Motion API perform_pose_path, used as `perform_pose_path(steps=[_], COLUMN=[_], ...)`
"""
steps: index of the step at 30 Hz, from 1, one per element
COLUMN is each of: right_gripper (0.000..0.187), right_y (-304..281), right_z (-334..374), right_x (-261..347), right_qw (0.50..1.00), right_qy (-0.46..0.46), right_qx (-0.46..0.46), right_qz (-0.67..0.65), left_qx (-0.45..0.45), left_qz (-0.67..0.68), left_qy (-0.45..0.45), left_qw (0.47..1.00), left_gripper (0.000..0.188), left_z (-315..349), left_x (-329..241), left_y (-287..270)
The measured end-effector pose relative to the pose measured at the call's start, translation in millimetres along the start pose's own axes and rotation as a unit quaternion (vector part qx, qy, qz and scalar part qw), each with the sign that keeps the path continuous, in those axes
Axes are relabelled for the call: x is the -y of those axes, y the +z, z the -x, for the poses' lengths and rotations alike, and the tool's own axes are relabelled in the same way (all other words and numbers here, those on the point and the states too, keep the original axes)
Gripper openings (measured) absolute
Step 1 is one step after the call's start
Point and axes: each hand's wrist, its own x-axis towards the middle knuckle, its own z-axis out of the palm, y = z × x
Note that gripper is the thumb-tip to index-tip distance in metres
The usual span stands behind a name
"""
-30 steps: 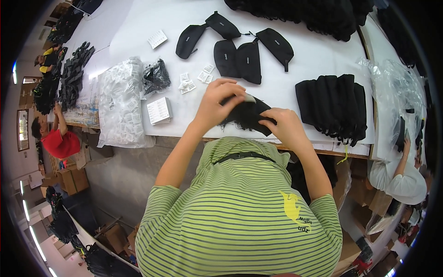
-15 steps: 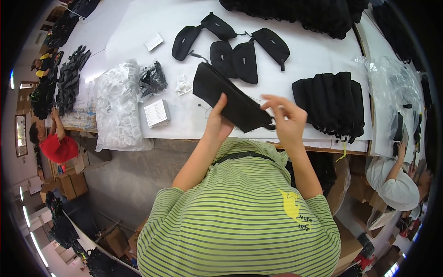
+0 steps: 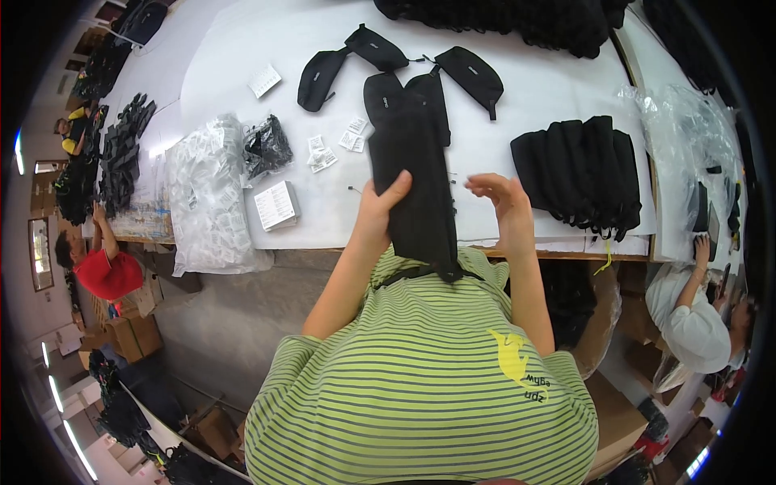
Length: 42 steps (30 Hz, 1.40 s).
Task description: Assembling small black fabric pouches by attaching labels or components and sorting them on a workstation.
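My left hand is closed round a long black fabric pouch, thumb on top and fingers behind it. The pouch stretches from the table's front edge up over the lower parts of two black pouches lying flat. To its right, my right hand hangs apart from it with fingers bent and spread, holding nothing I can see. Farther back lie a left pouch, a middle pouch and a right pouch. Small white labels rest left of the held pouch.
Stacked black pouches lie at right. At left are a clear bag of white labels, a small bag of black pieces and a stack of printed cards. A black heap fills the back. Co-workers stand at both sides.
The held pouch has swung from a diagonal to nearly lengthwise, its near end now closer to my body. My right hand has come away from its end. More white labels show on the table.
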Motion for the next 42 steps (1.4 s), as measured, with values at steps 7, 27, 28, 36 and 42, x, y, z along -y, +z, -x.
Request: perform_pose_path(steps=[7, 27, 28, 36, 42], right_gripper=[0.030, 0.012, 0.012, 0.012, 0.012], right_y=[28, 46, 49, 55, 53], right_z=[-17, 9, 13, 28, 32], right_x=[36, 46, 46, 48, 46], right_qw=[0.990, 0.926, 0.927, 0.937, 0.935], right_qy=[-0.107, -0.189, -0.188, -0.127, -0.105], right_qx=[-0.084, -0.015, -0.013, 0.103, 0.131], right_qz=[0.036, 0.325, 0.324, 0.308, 0.314], left_qx=[0.082, 0.038, 0.029, 0.058, 0.042], left_qz=[-0.071, 0.081, 0.093, 0.155, 0.152], left_qy=[-0.094, -0.120, -0.109, -0.137, -0.144], left_qw=[0.990, 0.989, 0.989, 0.977, 0.977], left_gripper=[0.041, 0.032, 0.032, 0.033, 0.033], left_z=[17, 5, 2, -14, -19], left_x=[0, -2, -1, -10, -5], left_y=[29, 20, 17, 0, -7])
